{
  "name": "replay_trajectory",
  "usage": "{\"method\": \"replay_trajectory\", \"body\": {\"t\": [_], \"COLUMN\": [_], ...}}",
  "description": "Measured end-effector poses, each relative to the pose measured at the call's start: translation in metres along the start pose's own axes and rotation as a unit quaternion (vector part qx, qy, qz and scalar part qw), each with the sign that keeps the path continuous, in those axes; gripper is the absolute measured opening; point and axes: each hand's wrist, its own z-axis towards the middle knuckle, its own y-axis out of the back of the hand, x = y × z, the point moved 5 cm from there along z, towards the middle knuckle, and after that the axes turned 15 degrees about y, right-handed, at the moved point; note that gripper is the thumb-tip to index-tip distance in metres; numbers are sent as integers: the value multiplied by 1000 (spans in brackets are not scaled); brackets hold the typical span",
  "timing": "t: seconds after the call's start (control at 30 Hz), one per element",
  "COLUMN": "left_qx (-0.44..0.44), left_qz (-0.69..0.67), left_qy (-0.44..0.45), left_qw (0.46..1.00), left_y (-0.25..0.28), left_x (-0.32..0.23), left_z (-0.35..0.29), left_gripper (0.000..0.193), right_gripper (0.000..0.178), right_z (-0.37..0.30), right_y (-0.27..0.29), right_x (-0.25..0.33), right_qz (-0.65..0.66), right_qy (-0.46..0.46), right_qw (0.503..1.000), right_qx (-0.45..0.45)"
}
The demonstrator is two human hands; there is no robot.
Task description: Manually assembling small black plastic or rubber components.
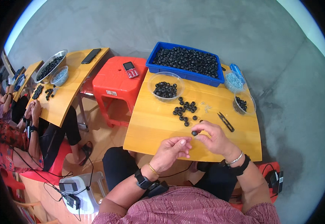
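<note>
Between the thumb and forefinger of my right hand (216, 139) is a round black bead (194, 133), pinched above the near part of the yellow table (147, 130). My left hand (172, 149) is closed just to its left, thumb against curled fingers; whatever it may hold is too small to make out. Beyond my hands lies a loose group of black beads (185, 108), several with a hole showing. Small clear pieces (206, 107) lie to their right. Thread snips (226, 122) with black handles rest near my right hand.
A blue tray (218, 80) full of black beads stands at the back. Clear tubs (151, 87) hold more beads, and another (234, 84) holds light-blue pieces. Left, a red stool (112, 84) carries a phone (130, 70). A co-worker (16, 149) sits at another table (63, 97).
</note>
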Motion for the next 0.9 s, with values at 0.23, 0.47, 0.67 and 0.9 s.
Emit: {"method": "replay_trajectory", "body": {"t": [0.23,0.47,0.67,0.9], "left_qx": [2,-19,-9,4], "left_qz": [30,-18,-53,-65], "left_qy": [11,-1,-8,-3], "left_qw": [999,1000,999,998], "left_y": [10,17,27,29], "left_x": [9,-2,-3,-7], "left_z": [-1,-7,-9,-11], "left_gripper": [21,18,24,25], "right_gripper": [27,13,7,7], "right_z": [-8,10,34,38], "right_y": [-33,11,-4,-2], "right_x": [22,-49,-93,-107], "right_qz": [-93,-248,-297,-333], "right_qy": [62,-43,-57,-79], "right_qw": [994,968,952,936], "right_qx": [21,-13,46,83]}}
